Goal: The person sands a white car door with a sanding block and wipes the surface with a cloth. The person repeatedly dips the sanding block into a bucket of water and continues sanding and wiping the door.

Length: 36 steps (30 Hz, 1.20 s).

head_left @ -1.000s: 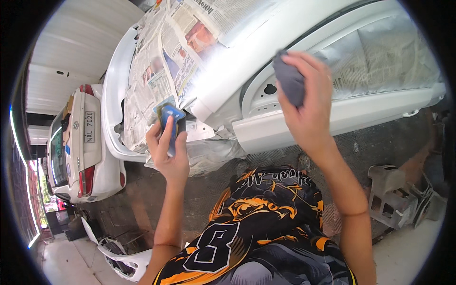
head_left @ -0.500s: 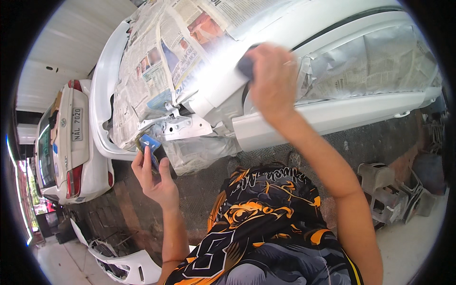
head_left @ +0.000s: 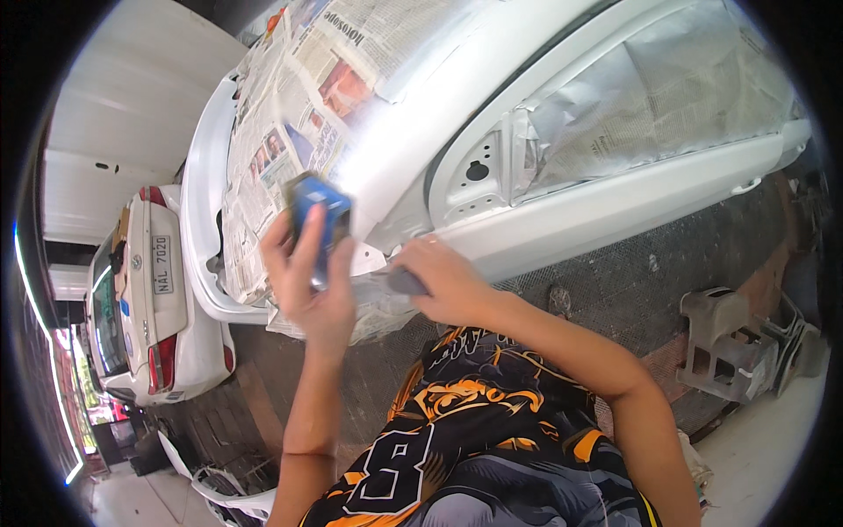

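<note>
My left hand [head_left: 312,277] is closed round a small container with a blue face [head_left: 325,206], held up over the newspaper-covered part of a white car. Lower and to the right, my right hand [head_left: 448,277] grips a dark grey pad [head_left: 407,282]. The pad is near the front end of the white door [head_left: 615,206], beside the white fender [head_left: 395,167]; whether it touches anything I cannot tell. Newspaper [head_left: 351,88] masks the car's front, and silvery, paint-dusted paper [head_left: 650,105] covers the door window.
Behind at the left stands a second white car [head_left: 162,290]. A loose white bumper [head_left: 237,501] lies on the floor at lower left. Grey plastic parts [head_left: 724,351] are at the right, beside the dark mat [head_left: 641,272] along the car.
My right hand with the pad has come down from the upper fender toward me and left. The blue container in my left hand has risen and moved right. The view has shifted.
</note>
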### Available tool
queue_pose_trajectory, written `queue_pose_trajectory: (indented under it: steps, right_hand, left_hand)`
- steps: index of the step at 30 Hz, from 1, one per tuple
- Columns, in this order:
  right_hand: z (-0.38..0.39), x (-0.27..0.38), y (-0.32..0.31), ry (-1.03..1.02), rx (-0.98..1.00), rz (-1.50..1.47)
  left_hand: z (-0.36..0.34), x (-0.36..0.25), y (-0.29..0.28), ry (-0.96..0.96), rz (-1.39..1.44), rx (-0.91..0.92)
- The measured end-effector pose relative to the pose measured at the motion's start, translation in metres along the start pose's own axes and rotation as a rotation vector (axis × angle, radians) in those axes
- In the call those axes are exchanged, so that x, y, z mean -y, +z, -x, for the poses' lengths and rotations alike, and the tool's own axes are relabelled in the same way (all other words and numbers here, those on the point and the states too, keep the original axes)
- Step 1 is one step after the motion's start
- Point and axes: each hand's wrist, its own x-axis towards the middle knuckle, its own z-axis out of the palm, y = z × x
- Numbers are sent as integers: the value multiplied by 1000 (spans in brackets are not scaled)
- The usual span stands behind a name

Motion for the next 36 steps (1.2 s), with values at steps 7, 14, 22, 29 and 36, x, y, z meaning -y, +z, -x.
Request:
queue_pose_trajectory:
  steps: [7, 14, 22, 29, 36]
  right_hand:
    - [65, -4, -90, 455, -430, -486]
    - [171, 0, -150, 759, -829, -706]
    - [202, -10, -193, 835, -822, -759]
    - [201, -25, -258, 772, -749, -714]
    - [212, -25, -273, 816, -642, -761]
  left_hand:
    - [-42, -5, 102, 381, -227, 92]
    - [-39, 2, 129, 502, -364, 8]
    - [-35, -15, 141, 475, -519, -67]
    - [-36, -22, 144, 471, -543, -72]
    - [-20, -30, 139, 436, -500, -93]
